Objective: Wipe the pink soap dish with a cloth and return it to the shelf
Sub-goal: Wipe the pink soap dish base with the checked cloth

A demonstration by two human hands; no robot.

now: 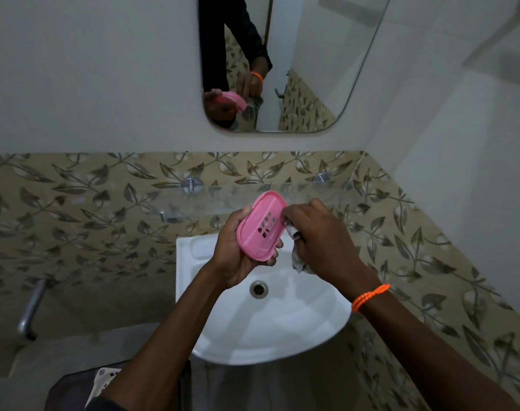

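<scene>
We see little of the cloth point(297, 256); our right hand point(321, 235) covers most of it, beside the dish point(260, 225).

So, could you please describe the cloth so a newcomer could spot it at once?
Start at the white corner sink; two hands meet above it. The right hand, with the orange wristband, grips the crumpled grey-white cloth, beside the pink soap dish.

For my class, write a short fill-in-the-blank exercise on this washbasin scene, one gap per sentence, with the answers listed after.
1. The left hand holds a soap dish coloured ____.
2. The right hand grips a ____ beside the dish's edge.
3. Both hands are above a white ____.
4. The band on the right wrist is ____.

Answers: pink; cloth; sink; orange
</scene>
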